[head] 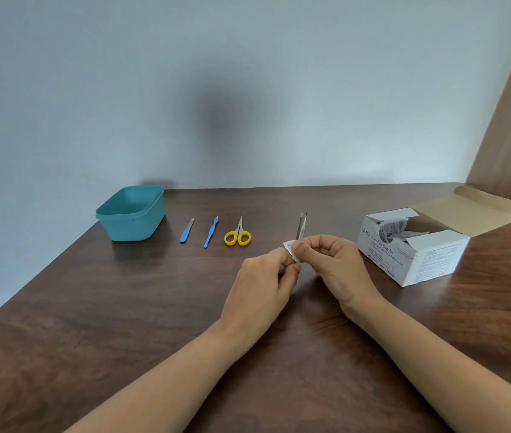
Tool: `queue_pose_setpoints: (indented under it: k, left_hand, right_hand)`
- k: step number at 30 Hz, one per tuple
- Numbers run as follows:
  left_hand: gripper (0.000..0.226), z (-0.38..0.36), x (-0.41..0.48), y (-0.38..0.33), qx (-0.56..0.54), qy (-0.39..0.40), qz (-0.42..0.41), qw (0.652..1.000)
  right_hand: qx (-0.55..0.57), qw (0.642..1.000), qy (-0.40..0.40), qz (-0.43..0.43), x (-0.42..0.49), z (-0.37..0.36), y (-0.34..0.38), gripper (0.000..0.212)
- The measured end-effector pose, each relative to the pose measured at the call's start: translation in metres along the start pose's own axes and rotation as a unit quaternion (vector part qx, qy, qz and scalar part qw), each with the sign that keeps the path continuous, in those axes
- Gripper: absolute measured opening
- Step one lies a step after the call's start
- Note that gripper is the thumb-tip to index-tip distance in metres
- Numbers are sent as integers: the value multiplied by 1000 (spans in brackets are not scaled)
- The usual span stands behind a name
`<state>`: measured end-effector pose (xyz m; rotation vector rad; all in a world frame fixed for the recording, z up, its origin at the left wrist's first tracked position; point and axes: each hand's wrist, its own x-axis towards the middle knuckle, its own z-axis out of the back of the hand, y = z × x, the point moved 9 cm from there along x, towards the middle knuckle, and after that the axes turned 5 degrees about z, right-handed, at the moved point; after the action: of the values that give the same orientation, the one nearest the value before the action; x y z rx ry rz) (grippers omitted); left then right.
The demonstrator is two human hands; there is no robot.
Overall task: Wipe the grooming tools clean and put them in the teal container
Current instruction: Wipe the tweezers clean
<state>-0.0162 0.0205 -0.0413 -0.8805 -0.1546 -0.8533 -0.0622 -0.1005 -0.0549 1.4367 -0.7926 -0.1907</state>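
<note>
Metal tweezers [301, 228] stand almost upright above the table's middle, tips up. My left hand [263, 282] pinches their lower end. My right hand [332, 260] pinches a small white swab [287, 246] against the tweezers' lower part. To the left, on the table, lie yellow-handled scissors [238, 236], a slim blue tool [211, 232] and a blue-handled nail file [186, 231] in a row. The teal container [113, 218] stands further left near the table's edge, and nothing shows inside it.
An open white box of alcohol swabs [419, 254] stands at the right, its lid flap folded back towards a brown wall panel [510, 120]. The dark wooden table [123, 323] meets a pale wall at the back; its left edge runs diagonally.
</note>
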Motion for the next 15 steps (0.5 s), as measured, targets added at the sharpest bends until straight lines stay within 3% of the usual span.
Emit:
queue_pose_setpoints:
  k: [15]
  left_hand:
    - [20,1,-1,6,-28,2,29,999]
  right_hand:
    - [-115,991,64,23,-5,-11,7,25]
